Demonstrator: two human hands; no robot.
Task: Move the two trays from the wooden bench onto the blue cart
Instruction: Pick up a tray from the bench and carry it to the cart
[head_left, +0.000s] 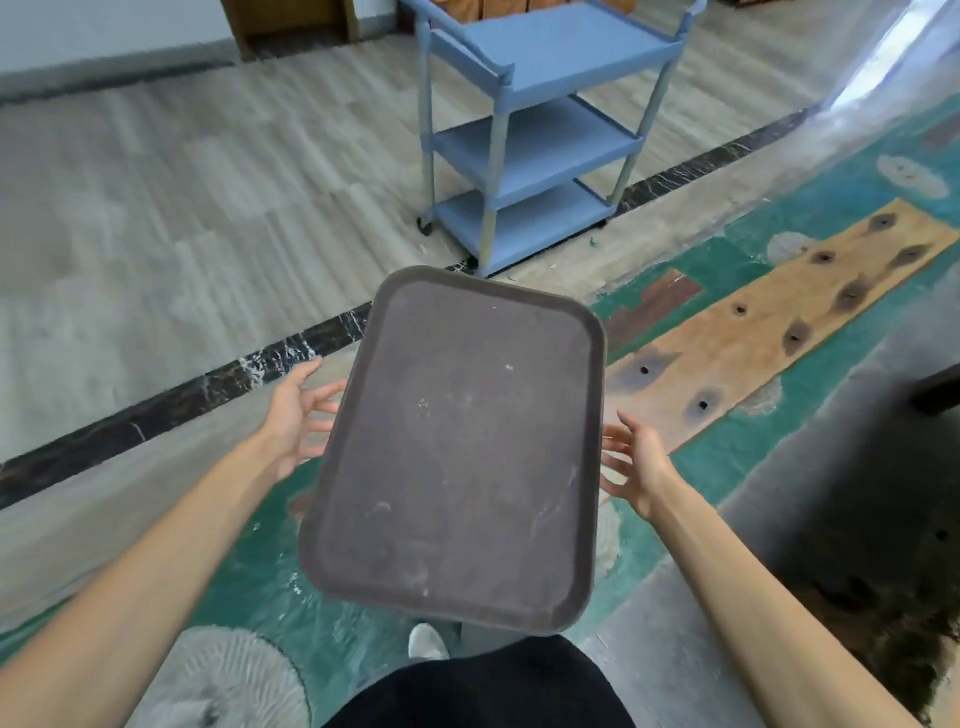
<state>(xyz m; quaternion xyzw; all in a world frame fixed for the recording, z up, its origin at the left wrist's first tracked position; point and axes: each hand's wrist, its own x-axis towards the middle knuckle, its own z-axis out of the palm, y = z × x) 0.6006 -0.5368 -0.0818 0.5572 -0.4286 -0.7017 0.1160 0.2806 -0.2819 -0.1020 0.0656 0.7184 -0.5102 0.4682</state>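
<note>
Dark brown tray (457, 447) is held up in front of the person, well above the floor, tilted a bit w/ its far short edge toward the blue cart (540, 130). Only one tray in view; surface scuffed w/ pale marks.

Left hand (296, 415) sits at the tray's left long edge, about mid-length. Fingers (324, 397) spread and loosely curled, tips running under or against the rim; can't tell if they actually grip, since the tray hides the contact. Thumb points up and away, apart from the rim.

Right hand (636, 462) sits at the right long edge, slightly nearer the body than the left. Fingers (615, 447) fanned open, tips pointing at the rim and just beside it; contact unclear, possibly a small gap. Palm faces the tray.

Tray lies between the two sets of fingers, its middle beyond the fingertips, near short edge back toward the person's dark clothing (483, 686).

Cart stands well beyond the fingertips, ahead and a little right, on pale wood-look floor (156, 208); three blue shelves, all bare. A dark marbled strip (291, 353) crosses the floor under the left hand. Right of the right-hand fingers: teal painted floor (779, 431) w/ a tan plank (769, 327) w/ dark holes. A white shoe tip (426, 642) shows below the tray's near edge.
</note>
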